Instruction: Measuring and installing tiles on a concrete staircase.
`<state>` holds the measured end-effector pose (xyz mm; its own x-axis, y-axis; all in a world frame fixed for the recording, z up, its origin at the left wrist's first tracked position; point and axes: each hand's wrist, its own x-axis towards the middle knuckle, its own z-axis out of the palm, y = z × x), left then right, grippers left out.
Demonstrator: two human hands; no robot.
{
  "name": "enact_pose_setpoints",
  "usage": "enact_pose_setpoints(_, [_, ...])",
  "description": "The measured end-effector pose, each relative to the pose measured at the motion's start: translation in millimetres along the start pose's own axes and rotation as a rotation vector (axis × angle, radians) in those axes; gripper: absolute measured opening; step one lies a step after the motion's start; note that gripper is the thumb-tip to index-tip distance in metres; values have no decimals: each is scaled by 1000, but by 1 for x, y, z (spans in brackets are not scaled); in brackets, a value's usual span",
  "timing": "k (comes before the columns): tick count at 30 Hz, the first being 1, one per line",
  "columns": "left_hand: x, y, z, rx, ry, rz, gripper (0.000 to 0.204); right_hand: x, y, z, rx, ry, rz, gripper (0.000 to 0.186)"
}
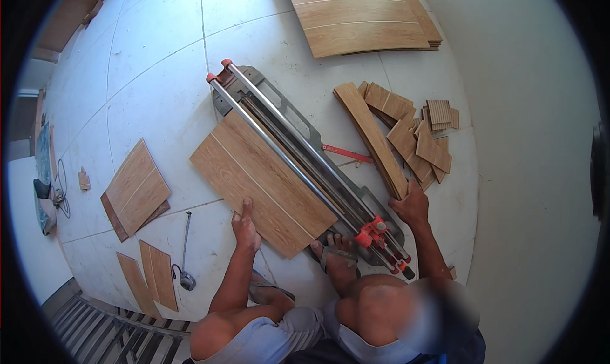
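A manual tile cutter with two steel rails lies slantwise on the floor. Its red cutting carriage sits at the near end, by my foot. On the cutter's left side rests a large wood-look tile, one long edge beneath the rails. My left hand grips that tile's near left edge, thumb on top and the other fingers hidden below. Right of the cutter, my right hand is closed round the near end of a long, narrow tile strip.
Tile offcuts are heaped beyond the strip, near the wall. A red bar sticks out from the cutter. Full tiles are stacked at the far right. Cut tiles and a tape measure lie on the left floor.
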<state>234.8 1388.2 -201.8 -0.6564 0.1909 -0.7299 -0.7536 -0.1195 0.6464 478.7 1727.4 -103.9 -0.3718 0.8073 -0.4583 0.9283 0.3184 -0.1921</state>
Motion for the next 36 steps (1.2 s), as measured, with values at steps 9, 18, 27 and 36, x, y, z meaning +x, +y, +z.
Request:
enact_pose_setpoints(9, [8,-6,-5,1,4,-4,63,0,10,1,-2,55,-97,56])
enact_pose_setpoints(18, [-2,3,-2,-1,-17,-21,64,-2,14,9,-30,9,-20,60])
enact_pose_setpoints(27, [2,2,-3,54,-33,-30,72,-52,56,-33,282,45,-18,62])
enact_pose_setpoints(36, [-1,4,-1,45,-59,-19,67,-9,143,-104,414,120,296,52])
